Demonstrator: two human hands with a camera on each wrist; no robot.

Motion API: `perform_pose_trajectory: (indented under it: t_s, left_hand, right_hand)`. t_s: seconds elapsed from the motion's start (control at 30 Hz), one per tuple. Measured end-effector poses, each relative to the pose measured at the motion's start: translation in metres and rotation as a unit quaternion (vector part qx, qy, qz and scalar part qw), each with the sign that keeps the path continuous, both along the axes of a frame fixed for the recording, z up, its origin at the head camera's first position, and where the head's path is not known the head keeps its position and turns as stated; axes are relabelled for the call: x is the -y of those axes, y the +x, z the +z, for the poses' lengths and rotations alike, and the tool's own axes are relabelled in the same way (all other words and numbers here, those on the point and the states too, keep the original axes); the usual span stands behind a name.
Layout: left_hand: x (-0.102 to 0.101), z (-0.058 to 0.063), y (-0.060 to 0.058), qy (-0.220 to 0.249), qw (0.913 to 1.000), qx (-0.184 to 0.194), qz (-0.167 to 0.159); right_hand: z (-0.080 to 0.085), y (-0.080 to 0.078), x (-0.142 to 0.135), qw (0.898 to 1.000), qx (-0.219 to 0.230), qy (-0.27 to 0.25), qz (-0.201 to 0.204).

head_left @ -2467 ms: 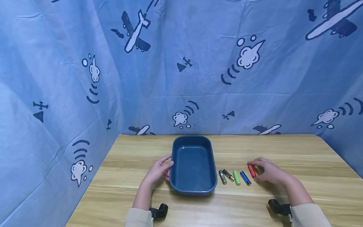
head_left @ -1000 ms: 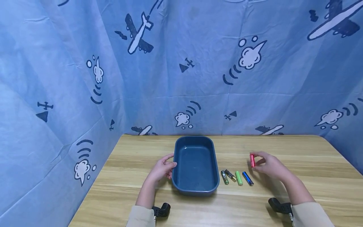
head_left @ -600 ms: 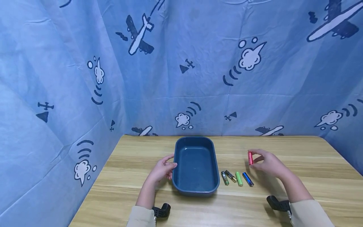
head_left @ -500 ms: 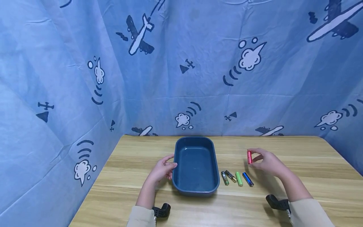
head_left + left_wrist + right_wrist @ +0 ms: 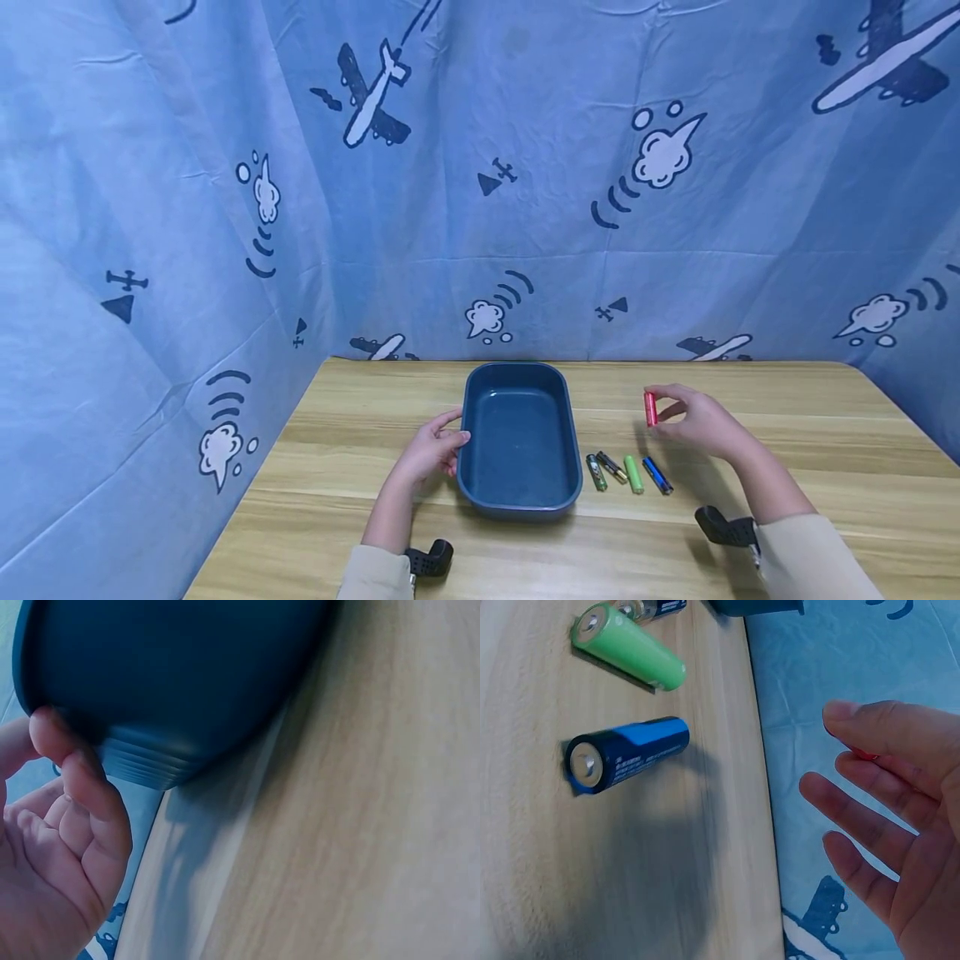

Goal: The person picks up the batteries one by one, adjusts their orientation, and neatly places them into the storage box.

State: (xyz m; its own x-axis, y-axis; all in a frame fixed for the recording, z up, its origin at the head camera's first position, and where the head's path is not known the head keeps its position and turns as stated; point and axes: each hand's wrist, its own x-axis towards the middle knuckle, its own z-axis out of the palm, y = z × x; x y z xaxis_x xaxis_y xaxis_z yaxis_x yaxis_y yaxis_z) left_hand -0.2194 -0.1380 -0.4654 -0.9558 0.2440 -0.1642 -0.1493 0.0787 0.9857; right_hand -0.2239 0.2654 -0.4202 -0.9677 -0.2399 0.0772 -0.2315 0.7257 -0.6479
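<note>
Shifted leftward since the earlier frame, the red battery (image 5: 650,409) is pinched between thumb and fingers of the right hand (image 5: 692,420), above the wooden table (image 5: 352,396). The left hand (image 5: 429,452) grips the left rim of the dark blue container (image 5: 517,446). Right of it lie, in order, a dark green battery (image 5: 596,472), a black-and-gold battery (image 5: 612,467), a light green battery (image 5: 633,475) and a blue battery (image 5: 657,476).

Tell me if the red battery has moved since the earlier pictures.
Yes: in the head view, against the blue battery, the red battery in the right hand has moved leftward and up the picture.
</note>
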Motion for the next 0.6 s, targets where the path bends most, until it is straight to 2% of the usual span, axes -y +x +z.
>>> perform_pose_trajectory:
  t_s: [0.17, 0.4, 0.6]
  left_hand:
    - [0.000, 0.000, 0.000, 0.007, 1.0000, 0.002, -0.002]
    - [0.000, 0.002, 0.002, 0.006, 1.0000, 0.002, -0.004]
    - [-0.001, 0.003, 0.002, 0.003, 1.0000, 0.005, -0.003]
  right_hand:
    - [0.004, -0.002, 0.004, 1.000, -0.009, -0.006, 0.011]
    - [0.007, -0.004, 0.011, 1.000, 0.010, -0.011, 0.009]
    - [0.012, -0.007, 0.017, 1.000, 0.003, -0.010, 0.016]
